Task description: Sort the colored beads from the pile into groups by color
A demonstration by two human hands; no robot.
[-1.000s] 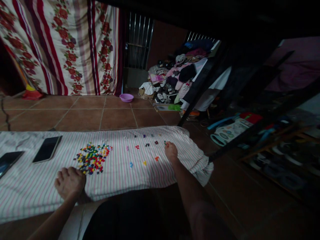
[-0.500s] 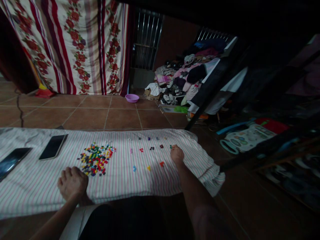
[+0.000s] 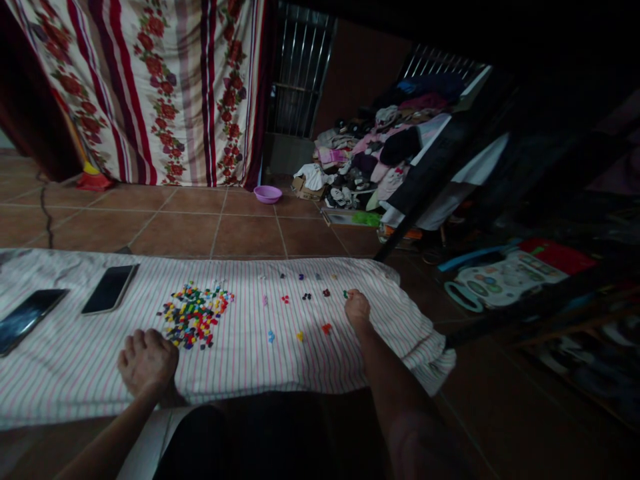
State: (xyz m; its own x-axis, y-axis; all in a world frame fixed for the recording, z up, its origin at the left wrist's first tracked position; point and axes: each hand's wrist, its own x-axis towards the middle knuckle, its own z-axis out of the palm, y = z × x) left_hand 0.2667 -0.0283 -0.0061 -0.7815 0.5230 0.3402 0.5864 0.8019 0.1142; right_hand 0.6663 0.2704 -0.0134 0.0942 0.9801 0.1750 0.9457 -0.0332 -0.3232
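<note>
My right hand (image 3: 358, 307) is at the right end of the rows, its fingers pinched together at a small green bead-like piece (image 3: 345, 294). My left hand (image 3: 147, 363) rests on the striped cloth (image 3: 225, 383), fingers bent and slightly apart, with nothing visible in it. Just beyond it lies a loose pile of small multicoloured pieces (image 3: 193, 317). Between pile and right hand, small groups sit sorted by colour, among them red pieces (image 3: 285, 299), black pieces (image 3: 307, 297), brown pieces (image 3: 327, 293), light blue pieces (image 3: 271, 337), yellow pieces (image 3: 300, 336) and orange pieces (image 3: 327, 329).
Two phones, a near one (image 3: 30, 320) and a farther one (image 3: 110, 289), lie on the cloth at left. Beyond on the tiled floor are a purple basin (image 3: 267, 194) and a clothes heap (image 3: 370, 150). A dark slanting bar (image 3: 425, 193) stands at right.
The view has shifted slightly, moving everything a little to the right. My right hand stays pinched at the green pieces, and my left hand keeps its place on the cloth.
</note>
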